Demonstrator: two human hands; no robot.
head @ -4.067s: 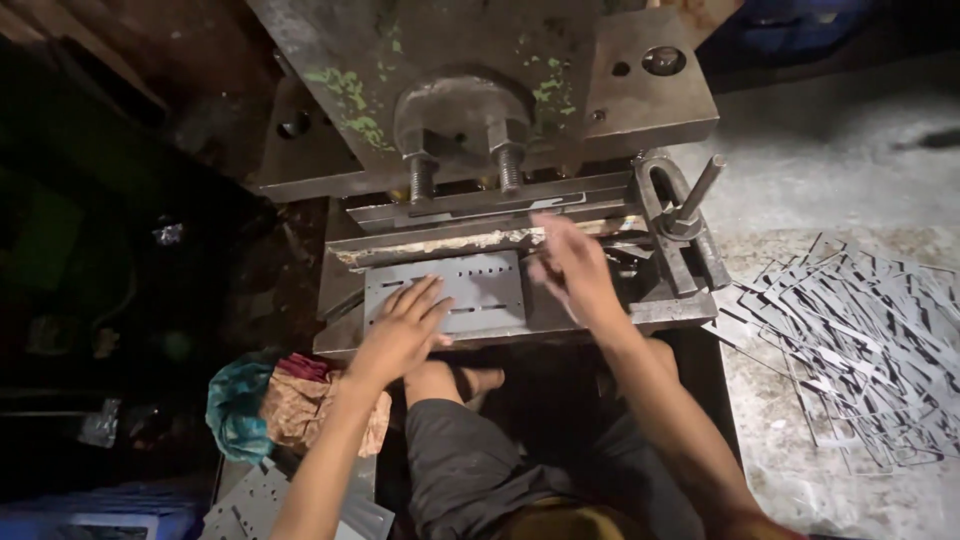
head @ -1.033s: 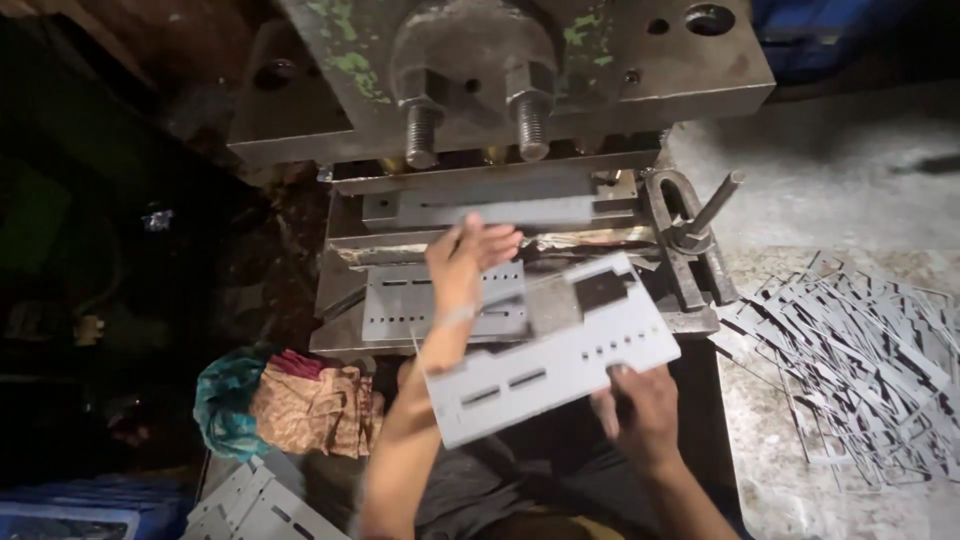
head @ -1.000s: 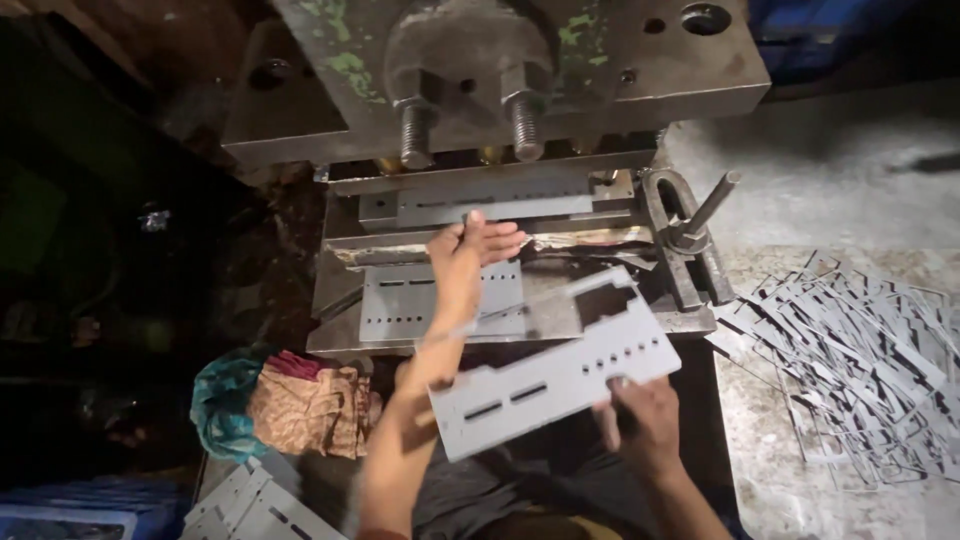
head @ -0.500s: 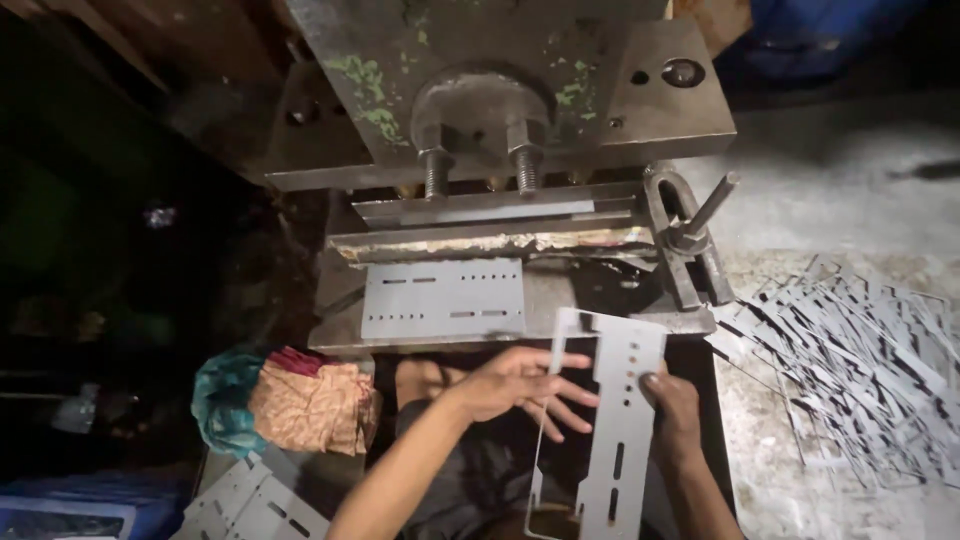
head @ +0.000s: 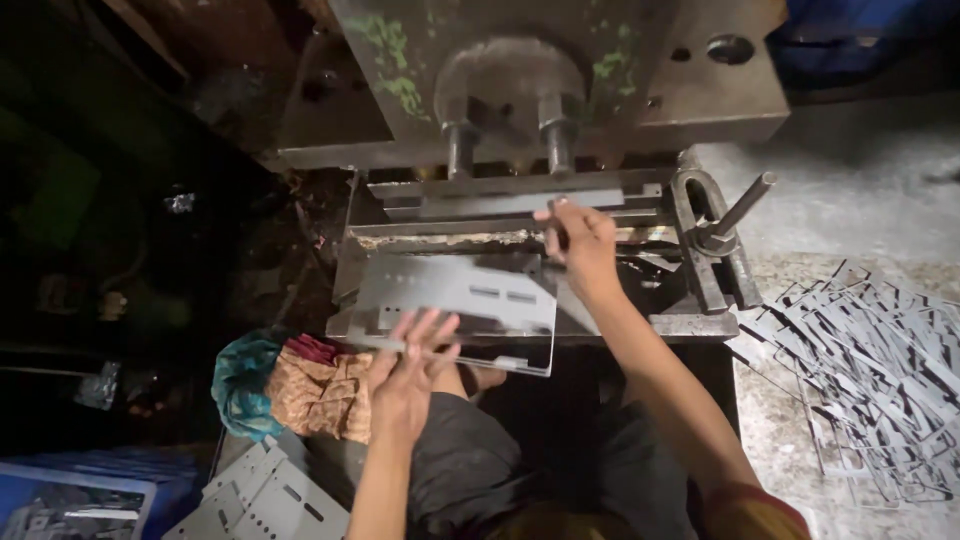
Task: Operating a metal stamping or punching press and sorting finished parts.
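Dark grey trousers — orange-red sleeve

Grey punched metal plate (head: 470, 300), slotted and holed, laid flat on the press bed (head: 690, 322); its near edge apparently overhangs the bed's front edge.

Left hand (head: 410, 365) blurred, covers near edge of metal plate (head: 455, 300); stacked plates (head: 265, 500) below it cut by bottom edge.
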